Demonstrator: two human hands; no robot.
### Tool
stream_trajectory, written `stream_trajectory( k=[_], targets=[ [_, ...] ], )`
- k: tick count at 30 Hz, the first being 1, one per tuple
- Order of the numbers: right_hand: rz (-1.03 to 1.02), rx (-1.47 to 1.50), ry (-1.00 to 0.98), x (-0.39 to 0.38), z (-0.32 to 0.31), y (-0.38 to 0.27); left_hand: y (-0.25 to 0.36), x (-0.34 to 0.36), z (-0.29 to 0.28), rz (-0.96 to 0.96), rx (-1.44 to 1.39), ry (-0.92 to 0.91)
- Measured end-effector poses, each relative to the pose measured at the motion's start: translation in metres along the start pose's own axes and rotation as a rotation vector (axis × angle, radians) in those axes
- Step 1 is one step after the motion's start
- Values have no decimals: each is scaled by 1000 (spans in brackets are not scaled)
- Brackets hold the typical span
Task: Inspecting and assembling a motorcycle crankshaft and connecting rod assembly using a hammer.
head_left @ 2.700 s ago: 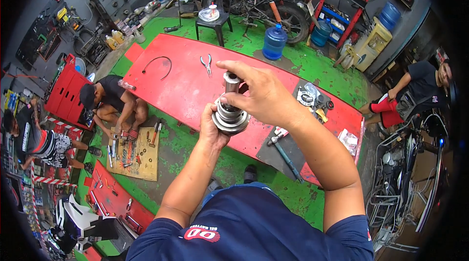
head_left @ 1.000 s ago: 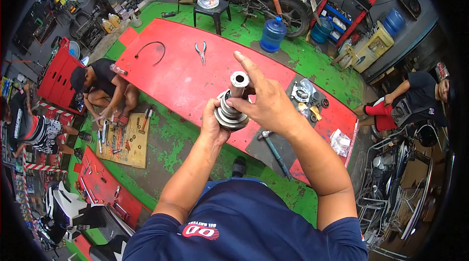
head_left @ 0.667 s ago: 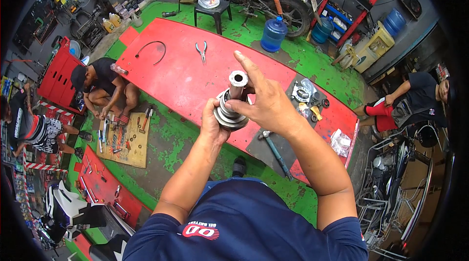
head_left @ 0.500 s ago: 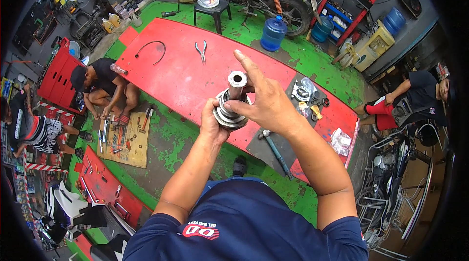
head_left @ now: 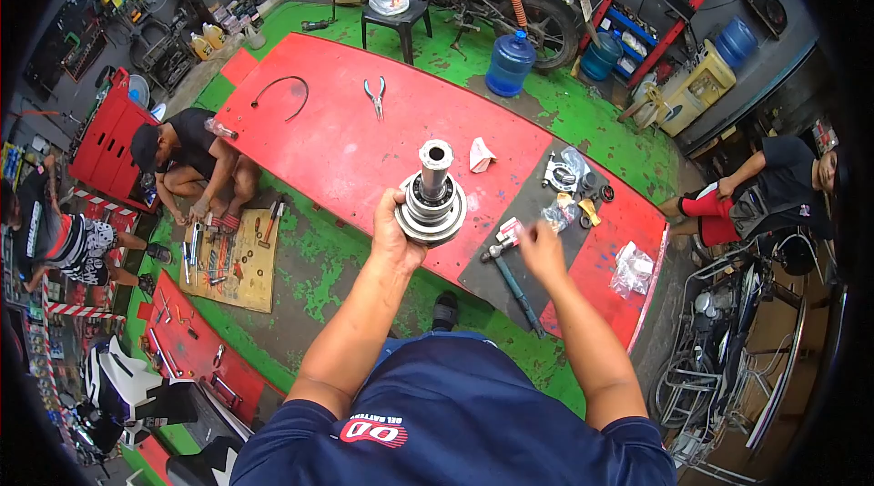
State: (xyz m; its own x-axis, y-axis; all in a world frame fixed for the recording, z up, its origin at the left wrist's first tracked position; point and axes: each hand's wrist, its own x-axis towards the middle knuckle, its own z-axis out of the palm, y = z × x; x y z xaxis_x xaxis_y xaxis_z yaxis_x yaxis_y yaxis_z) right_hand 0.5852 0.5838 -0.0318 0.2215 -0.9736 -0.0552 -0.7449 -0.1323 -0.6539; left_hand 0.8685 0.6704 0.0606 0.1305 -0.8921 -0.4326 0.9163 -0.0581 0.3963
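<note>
We grip metal part (head_left: 434,192) at frame centre in left hand (head_left: 395,236); right hand (head_left: 544,252) near hammer (head_left: 516,284), blurred, can't tell if gripping; step seems one-handed support, next move calls for steady left hold

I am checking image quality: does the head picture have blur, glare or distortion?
Head view: the right hand looks blurred; the metal part looks sharper; pale sheen lies on the table, whose edges bow; the picture's corners go black.

"What is the person wearing?"

"They're wearing a navy short-sleeved shirt (head_left: 492,413); a red-and-white emblem (head_left: 373,432) is marking its left front, and a dark shoe (head_left: 445,311) is showing beyond it."
</note>
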Motion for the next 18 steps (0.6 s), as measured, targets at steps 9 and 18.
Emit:
stream_trajectory(
  k=[9, 18],
  targets=[
    [153, -404, -305, -78, 92, 158, -6, 11, -1, 6, -3, -12],
    [330, 279, -408, -75, -25, 12, -8, 10, -9, 23, -24, -18]
  ],
)
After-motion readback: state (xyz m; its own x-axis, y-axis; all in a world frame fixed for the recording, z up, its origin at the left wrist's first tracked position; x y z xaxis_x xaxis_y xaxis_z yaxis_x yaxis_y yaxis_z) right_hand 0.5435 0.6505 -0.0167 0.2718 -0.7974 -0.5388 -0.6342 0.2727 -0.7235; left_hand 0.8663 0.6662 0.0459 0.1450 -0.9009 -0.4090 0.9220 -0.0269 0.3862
